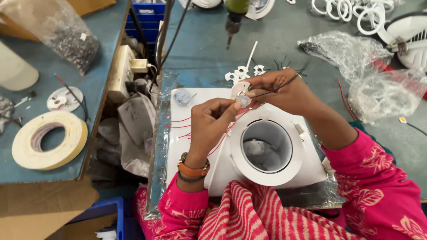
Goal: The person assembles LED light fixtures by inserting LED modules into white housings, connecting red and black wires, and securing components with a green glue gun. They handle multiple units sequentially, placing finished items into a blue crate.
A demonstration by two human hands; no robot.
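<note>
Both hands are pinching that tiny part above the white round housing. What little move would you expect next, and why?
Probably lowering the small part toward the open white housing. The left hand and right hand pinch it together just above the opening, and its thin red wires already trail down toward the housing. That is only a guess.

Masking tape roll [49, 140] at left surface edge; plastic bags [373, 73] right; white rings [351, 11] at far edge.

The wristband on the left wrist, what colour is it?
Orange wristband, clearest in the head view.
</note>
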